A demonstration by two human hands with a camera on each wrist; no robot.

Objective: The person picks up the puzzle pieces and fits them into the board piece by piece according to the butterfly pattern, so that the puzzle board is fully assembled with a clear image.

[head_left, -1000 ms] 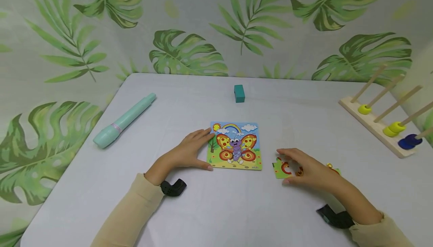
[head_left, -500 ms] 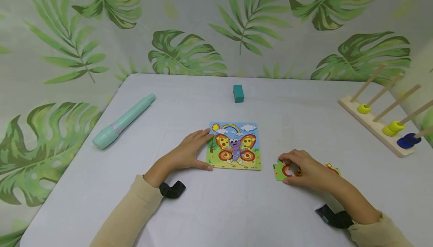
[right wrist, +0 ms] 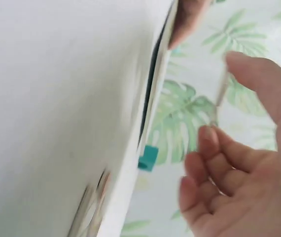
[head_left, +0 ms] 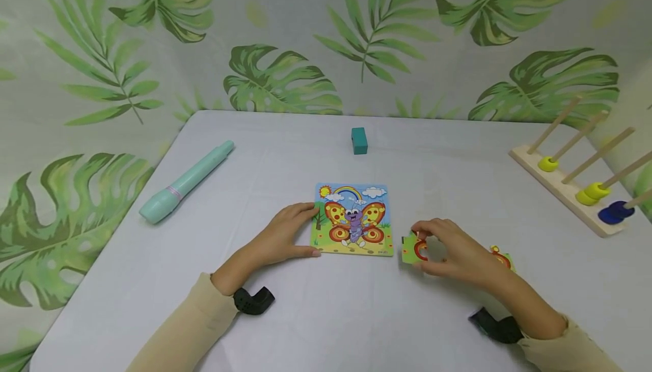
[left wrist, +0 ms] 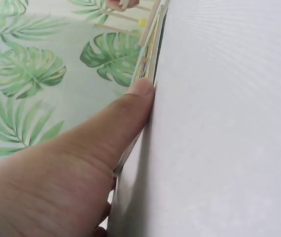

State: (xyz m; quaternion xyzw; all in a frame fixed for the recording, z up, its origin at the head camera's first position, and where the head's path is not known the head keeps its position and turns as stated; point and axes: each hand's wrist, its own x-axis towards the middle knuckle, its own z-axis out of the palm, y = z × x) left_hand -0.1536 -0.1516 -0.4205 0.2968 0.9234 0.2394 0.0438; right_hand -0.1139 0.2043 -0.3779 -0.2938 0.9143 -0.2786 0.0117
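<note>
A square butterfly jigsaw puzzle (head_left: 356, 219) lies flat on the white table. My left hand (head_left: 277, 237) rests at its left side, fingers stretched to the left edge and thumb at the lower left corner; the thumb (left wrist: 141, 88) touches the edge in the left wrist view. Just right of the puzzle, my right hand (head_left: 455, 252) pinches a green and red puzzle piece (head_left: 410, 249) between thumb and fingers. That piece (right wrist: 221, 95) shows edge-on and lifted above the table in the right wrist view. Another puzzle piece (head_left: 503, 260) lies partly hidden behind the right wrist.
A teal block (head_left: 359, 141) stands behind the puzzle. At the left lies a mint-green stick-shaped object (head_left: 185, 184) with one wide end. A wooden peg rack (head_left: 567, 191) with yellow and dark blue beads stands at the right. Leaf-patterned cloth (head_left: 285, 38) hangs behind the table.
My right hand has closed its fingers on the puzzle piece, raised it and brought it left toward the puzzle. The left fingers have slid slightly down along the puzzle's edge.
</note>
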